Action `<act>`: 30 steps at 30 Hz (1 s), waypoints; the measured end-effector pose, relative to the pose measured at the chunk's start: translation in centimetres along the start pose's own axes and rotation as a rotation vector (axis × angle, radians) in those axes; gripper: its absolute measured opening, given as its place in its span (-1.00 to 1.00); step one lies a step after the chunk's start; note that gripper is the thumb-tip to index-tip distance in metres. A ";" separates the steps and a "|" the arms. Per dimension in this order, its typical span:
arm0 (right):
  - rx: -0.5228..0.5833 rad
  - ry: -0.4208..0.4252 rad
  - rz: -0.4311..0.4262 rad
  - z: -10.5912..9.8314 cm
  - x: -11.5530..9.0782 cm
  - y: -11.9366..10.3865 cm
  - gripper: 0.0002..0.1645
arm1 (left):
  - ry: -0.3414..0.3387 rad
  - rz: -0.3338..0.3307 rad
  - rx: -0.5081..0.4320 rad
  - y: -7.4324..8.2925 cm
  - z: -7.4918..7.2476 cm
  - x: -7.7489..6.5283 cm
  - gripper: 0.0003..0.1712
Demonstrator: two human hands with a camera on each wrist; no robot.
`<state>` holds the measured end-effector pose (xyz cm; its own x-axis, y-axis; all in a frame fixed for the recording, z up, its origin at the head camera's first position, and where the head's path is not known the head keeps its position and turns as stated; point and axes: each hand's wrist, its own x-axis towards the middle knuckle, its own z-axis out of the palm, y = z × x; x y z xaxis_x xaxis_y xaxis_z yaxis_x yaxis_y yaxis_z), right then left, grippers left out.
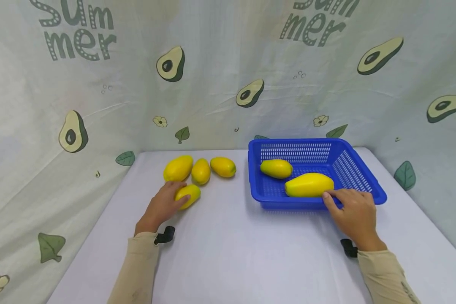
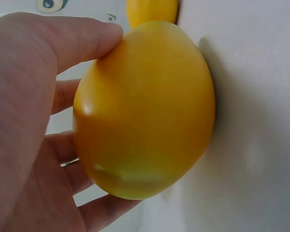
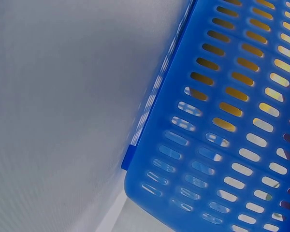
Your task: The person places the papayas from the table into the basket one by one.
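My left hand (image 1: pixel 161 207) holds a yellow papaya (image 1: pixel 189 196) at the left of the white table. In the left wrist view, the thumb presses its upper side and the fingers (image 2: pixel 67 145) reach round the back of this papaya (image 2: pixel 145 111). Over the front rim of a blue plastic basket (image 1: pixel 289 201) lies my right hand (image 1: pixel 353 213), holding it near the right corner. Thumb and index finger come right up to the end of a large papaya (image 1: pixel 309 185) inside. Through the slots of the basket wall (image 3: pixel 203 154), parts of the fingers show; their tips are hidden.
Behind the left hand lie a larger yellow papaya (image 1: pixel 178 168), a small upright-pointing one (image 1: pixel 201 171) and another (image 1: pixel 223 166) to its right. A smaller papaya (image 1: pixel 276 168) sits in the basket's left part. A printed cloth (image 1: pixel 209 114) hangs behind the table.
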<state>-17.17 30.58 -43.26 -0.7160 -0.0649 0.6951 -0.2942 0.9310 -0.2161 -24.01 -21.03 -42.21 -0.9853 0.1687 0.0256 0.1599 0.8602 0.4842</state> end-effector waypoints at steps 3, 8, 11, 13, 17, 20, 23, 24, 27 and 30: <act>0.006 -0.002 0.001 0.0 -0.1 -0.2 -0.64 | -0.015 -0.014 0.002 -0.1 0.1 -0.2 -0.35; 0.009 0.005 0.001 -0.2 0.0 -0.4 -0.65 | -0.014 -0.008 -0.017 -0.1 0.0 -0.3 -0.33; 0.007 0.006 0.000 -0.3 0.0 -0.4 -0.65 | -0.014 -0.006 -0.046 -0.2 0.0 -0.2 -0.32; 0.002 0.008 -0.007 -0.3 0.0 -0.3 -0.64 | -0.015 -0.008 -0.068 -0.4 0.2 -0.2 -0.31; -0.010 0.004 -0.008 -0.3 0.0 0.0 -0.65 | -0.014 -0.010 -0.101 -0.6 0.5 -0.1 -0.28; -0.010 -0.012 -0.002 -0.4 0.0 0.1 -0.65 | -0.019 -0.017 -0.114 -0.8 0.7 -0.2 -0.27; -0.012 -0.018 -0.001 -0.3 -0.2 0.1 -0.66 | -0.023 -0.018 -0.132 -1.0 0.7 -0.3 -0.27; -0.012 -0.015 -0.001 -0.3 -0.2 0.1 -0.66 | -0.022 -0.012 -0.137 -1.0 0.7 -0.3 -0.27; -0.014 0.000 -0.006 -0.3 -0.3 0.0 -0.66 | -0.025 -0.001 -0.160 -1.1 0.5 -0.4 -0.25; -0.009 0.015 -0.026 -0.2 -0.1 -0.1 -0.66 | -0.033 -0.009 -0.177 -1.3 0.4 -0.6 -0.22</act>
<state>-16.95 30.54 -43.22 -0.6986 -0.0838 0.7106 -0.3071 0.9321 -0.1919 -23.59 -22.05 -43.25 -0.9837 0.1796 -0.0070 0.1350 0.7640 0.6310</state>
